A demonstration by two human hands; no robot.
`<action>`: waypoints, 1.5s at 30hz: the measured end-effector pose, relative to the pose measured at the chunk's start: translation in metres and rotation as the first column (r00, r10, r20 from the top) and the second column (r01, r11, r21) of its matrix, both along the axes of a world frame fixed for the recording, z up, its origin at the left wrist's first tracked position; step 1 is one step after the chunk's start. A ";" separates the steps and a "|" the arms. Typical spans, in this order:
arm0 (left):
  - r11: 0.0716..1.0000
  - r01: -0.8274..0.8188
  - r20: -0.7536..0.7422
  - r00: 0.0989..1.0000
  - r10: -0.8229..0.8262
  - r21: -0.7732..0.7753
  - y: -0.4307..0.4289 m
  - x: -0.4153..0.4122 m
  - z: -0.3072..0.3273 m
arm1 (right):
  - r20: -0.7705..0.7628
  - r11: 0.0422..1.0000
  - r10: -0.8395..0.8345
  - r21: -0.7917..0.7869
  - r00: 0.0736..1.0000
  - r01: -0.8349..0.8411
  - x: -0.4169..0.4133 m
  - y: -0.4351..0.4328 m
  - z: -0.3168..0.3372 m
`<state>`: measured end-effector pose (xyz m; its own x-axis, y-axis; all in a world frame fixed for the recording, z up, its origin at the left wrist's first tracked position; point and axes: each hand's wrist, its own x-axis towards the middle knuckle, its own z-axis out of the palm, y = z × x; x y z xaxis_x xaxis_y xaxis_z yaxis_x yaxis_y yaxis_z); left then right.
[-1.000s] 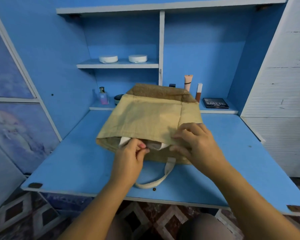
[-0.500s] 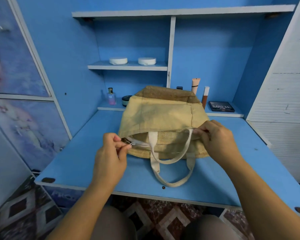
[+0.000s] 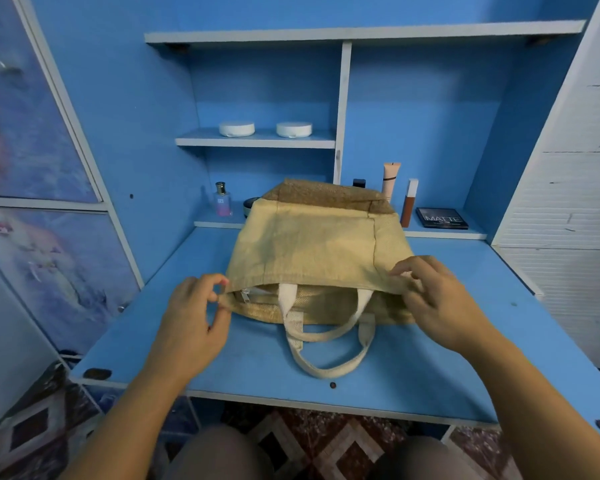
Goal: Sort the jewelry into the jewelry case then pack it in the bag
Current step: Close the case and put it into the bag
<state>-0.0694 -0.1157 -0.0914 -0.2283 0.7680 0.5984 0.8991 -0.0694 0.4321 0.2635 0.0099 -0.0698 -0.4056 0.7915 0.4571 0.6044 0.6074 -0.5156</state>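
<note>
Jute-coloured cloth fills the centre of the head view: the bag [image 3: 312, 251] lies on the blue table [image 3: 395, 386], mouth toward the lower edge, handles [image 3: 288, 303] spilling forward. The left hand [image 3: 191, 317] pinches the mouth's left corner beside the zipper pull [image 3: 246, 296]. The right hand [image 3: 440, 306] grips the right corner, fingers curled on the cloth. A second ago both hands worked close together at mid-mouth; now they have parted to the ends, pulling it taut. No jewelry case shows, so it is probably inside, and zipping looks like the step in hand.
</note>
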 end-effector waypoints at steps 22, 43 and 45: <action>0.946 0.244 -0.052 0.970 -0.238 0.216 0.072 -0.007 0.077 | -0.147 0.986 0.145 -0.058 0.978 -0.155 0.030 0.032 0.050; 0.976 0.179 0.451 0.866 -0.216 0.125 0.221 0.109 0.159 | -0.683 0.970 -0.242 -0.184 0.689 0.158 0.085 0.140 0.116; 0.978 0.191 0.452 0.867 -0.211 0.090 0.233 0.122 0.155 | -0.665 0.961 -0.275 -0.215 0.694 0.175 0.093 0.151 0.114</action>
